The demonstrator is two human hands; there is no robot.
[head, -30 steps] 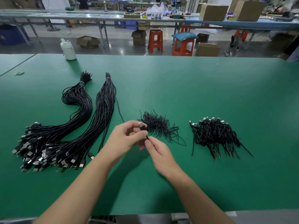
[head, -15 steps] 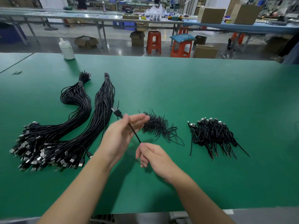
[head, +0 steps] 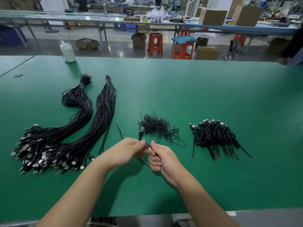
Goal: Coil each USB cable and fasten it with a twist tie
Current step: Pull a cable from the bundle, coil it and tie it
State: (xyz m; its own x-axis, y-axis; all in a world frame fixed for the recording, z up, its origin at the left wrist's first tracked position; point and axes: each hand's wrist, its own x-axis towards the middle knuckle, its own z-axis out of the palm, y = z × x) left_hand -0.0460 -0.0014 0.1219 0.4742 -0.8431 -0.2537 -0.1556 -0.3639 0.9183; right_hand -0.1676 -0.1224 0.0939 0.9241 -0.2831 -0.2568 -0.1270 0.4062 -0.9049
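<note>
Both hands hold one black USB cable [head: 141,132] above the green table [head: 205,95]. My left hand [head: 126,150] pinches it just below the plug, which sticks up past the fingertips. My right hand [head: 161,158] has its fingers curled round the cable close by, and a loop of it hangs under the hands. Two long bundles of uncoiled cables [head: 70,133] lie at the left. A loose heap of black twist ties [head: 157,126] sits just beyond the hands. A pile of coiled, tied cables [head: 214,136] lies to the right.
A white bottle [head: 68,51] stands at the table's far left edge. A small scrap [head: 18,75] lies at the far left. Beyond the table are orange stools [head: 155,44], cardboard boxes and long workbenches. The near table edge runs below my forearms.
My left hand has come back toward the right hand, carrying the plug end from the left to above the fingertips. The cable now bends in a loop under both hands.
</note>
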